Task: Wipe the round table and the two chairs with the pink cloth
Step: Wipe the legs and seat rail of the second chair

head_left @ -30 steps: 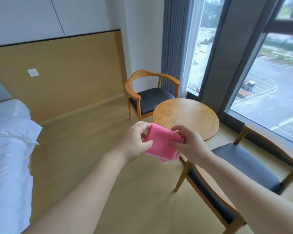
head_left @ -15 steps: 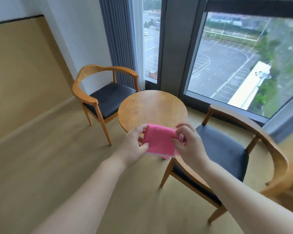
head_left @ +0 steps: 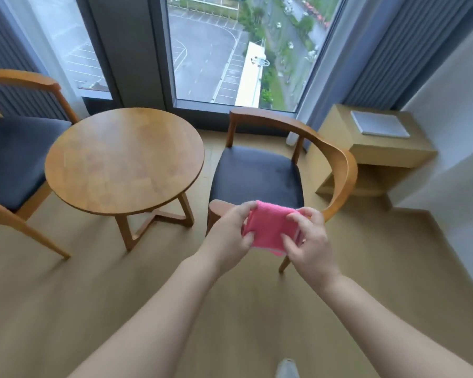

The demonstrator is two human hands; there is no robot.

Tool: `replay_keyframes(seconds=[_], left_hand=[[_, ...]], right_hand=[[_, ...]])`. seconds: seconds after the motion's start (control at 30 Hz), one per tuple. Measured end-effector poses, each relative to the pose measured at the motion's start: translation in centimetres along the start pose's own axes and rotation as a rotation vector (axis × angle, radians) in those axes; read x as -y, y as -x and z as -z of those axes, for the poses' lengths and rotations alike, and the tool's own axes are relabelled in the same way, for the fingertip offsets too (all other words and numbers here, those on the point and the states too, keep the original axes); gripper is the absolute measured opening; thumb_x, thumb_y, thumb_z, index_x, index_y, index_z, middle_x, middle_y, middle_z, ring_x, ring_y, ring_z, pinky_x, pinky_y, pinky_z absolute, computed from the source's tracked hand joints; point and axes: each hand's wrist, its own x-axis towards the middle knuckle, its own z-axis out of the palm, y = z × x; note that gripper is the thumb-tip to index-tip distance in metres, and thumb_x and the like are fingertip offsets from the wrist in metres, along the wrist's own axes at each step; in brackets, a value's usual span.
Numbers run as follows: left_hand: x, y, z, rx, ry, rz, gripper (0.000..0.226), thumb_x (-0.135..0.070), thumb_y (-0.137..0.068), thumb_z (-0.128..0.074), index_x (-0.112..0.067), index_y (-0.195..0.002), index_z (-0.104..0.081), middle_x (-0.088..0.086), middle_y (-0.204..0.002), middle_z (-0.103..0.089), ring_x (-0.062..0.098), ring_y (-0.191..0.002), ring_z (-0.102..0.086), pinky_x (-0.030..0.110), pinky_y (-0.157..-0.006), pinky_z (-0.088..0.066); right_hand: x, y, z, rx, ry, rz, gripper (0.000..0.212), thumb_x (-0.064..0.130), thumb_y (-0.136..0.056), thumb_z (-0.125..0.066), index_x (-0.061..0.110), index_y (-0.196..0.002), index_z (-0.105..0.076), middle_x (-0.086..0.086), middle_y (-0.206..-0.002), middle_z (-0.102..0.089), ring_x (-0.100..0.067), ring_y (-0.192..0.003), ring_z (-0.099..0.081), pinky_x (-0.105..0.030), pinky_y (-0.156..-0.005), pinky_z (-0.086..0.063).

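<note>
Approach has shifted: the round wooden table (head_left: pixel 124 159) now sits left of centre, the black-seated wooden armchair (head_left: pixel 260 175) directly ahead. Left hand (head_left: pixel 230 236) and right hand (head_left: pixel 309 241) both pinch the folded pink cloth (head_left: pixel 271 227) above its seat; wiping seems unstarted.

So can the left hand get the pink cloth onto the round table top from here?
Probably yes: the left hand holds the pink cloth in the air, and the round table top to its left looks bare, nothing between.

Single head-worn view, forward and down over hands (head_left: pixel 276 236) toward window (head_left: pixel 219 50).
</note>
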Motion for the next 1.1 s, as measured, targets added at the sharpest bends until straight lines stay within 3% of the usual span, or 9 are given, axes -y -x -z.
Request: replay_keyframes(seconds=[0.13,0.27,0.47,0.57,0.7,0.87,0.9,1.03,1.1], left_hand=[[1.7,-1.1,-7.0,0.095,0.035,-0.036,0.067,-0.009,-0.082,-0.061,-0.044,-0.134,-0.038,-0.019,-0.113,-0.054,-0.005,-0.089,-0.058,0.022,-0.084,-0.052],[5.8,-3.2,-14.5,0.147,0.038,-0.007,0.068,-0.01,-0.083,-0.061,-0.043,-0.137,-0.037,-0.017,-0.114,-0.053,-0.003,-0.088,-0.058,0.027,-0.083,-0.054],[15.2,-6.7,-26.0,0.117,0.012,-0.09,0.065,-0.009,-0.084,-0.064,-0.039,-0.137,-0.041,-0.015,-0.115,-0.053,0.001,-0.095,-0.057,0.025,-0.082,-0.053],[20.1,-8.4,-31.0,0.089,0.025,-0.159,0.062,-0.01,-0.084,-0.064,-0.038,-0.135,-0.044,-0.014,-0.114,-0.054,0.001,-0.092,-0.058,0.026,-0.08,-0.054],[24.0,-10.9,-35.3,-0.02,-0.005,-0.331,0.066,-0.005,-0.083,-0.065,-0.047,-0.129,-0.041,-0.018,-0.11,-0.055,0.001,-0.091,-0.06,0.022,-0.076,-0.055],[22.9,-14.5,-34.5,-0.12,-0.144,-0.555,0.057,-0.019,-0.088,-0.066,-0.041,-0.134,-0.04,-0.017,-0.114,-0.057,0.002,-0.097,-0.06,0.018,-0.081,-0.055],[22.0,-14.6,-33.9,-0.149,-0.152,-0.58,0.056,-0.02,-0.088,-0.067,-0.04,-0.134,-0.041,-0.019,-0.112,-0.057,0.0,-0.096,-0.06,0.015,-0.08,-0.053],[18.8,-13.7,-31.8,-0.234,-0.147,-0.727,0.05,-0.014,-0.085,-0.07,-0.042,-0.119,-0.047,-0.024,-0.101,-0.058,0.002,-0.096,-0.061,0.013,-0.082,-0.052],[18.7,-13.4,-31.0,-0.27,-0.203,-0.747,0.043,-0.01,-0.085,-0.068,-0.04,-0.113,-0.052,-0.023,-0.101,-0.059,0.002,-0.095,-0.061,0.016,-0.083,-0.052]], right_hand=[[-6.6,2.7,-0.4,-0.008,0.107,-0.087,0.047,-0.007,-0.073,-0.072,0.0,-0.119,-0.06,-0.005,-0.123,-0.038,-0.019,-0.104,-0.05,-0.014,-0.088,-0.038],[-14.8,4.6,-2.3,-0.066,0.161,-0.124,0.046,-0.011,-0.075,-0.067,0.0,-0.12,-0.061,-0.014,-0.126,-0.041,-0.024,-0.1,-0.054,-0.032,-0.089,-0.048],[-28.8,7.1,-7.7,-0.154,0.184,-0.069,0.048,-0.015,-0.071,-0.068,-0.004,-0.117,-0.061,-0.026,-0.124,-0.043,-0.036,-0.095,-0.059,-0.031,-0.091,-0.046],[-35.1,7.7,-11.5,-0.198,0.168,-0.02,0.047,-0.009,-0.074,-0.069,-0.006,-0.12,-0.059,-0.026,-0.129,-0.04,-0.037,-0.106,-0.057,-0.039,-0.095,-0.048],[-41.4,6.5,-16.1,-0.305,0.132,0.06,0.056,0.006,-0.084,-0.066,-0.005,-0.135,-0.045,-0.02,-0.142,-0.029,-0.032,-0.127,-0.042,-0.03,-0.109,-0.034],[-42.2,2.2,-16.6,-0.53,-0.004,0.272,0.054,0.014,-0.093,-0.059,-0.002,-0.139,-0.037,0.006,-0.147,-0.026,0.003,-0.126,-0.03,-0.004,-0.104,-0.025],[-41.5,1.5,-16.0,-0.566,0.02,0.302,0.054,0.019,-0.094,-0.057,-0.003,-0.138,-0.037,0.0,-0.147,-0.026,0.004,-0.125,-0.028,-0.004,-0.105,-0.024],[-38.9,-1.3,-13.7,-0.574,0.092,0.307,0.061,0.034,-0.094,-0.049,-0.001,-0.142,-0.035,-0.021,-0.149,-0.022,-0.027,-0.134,-0.034,-0.03,-0.114,-0.03],[-38.3,-2.1,-13.3,-0.557,0.114,0.301,0.06,0.037,-0.096,-0.044,0.004,-0.145,-0.031,-0.02,-0.154,-0.015,-0.034,-0.137,-0.026,-0.027,-0.116,-0.015]])
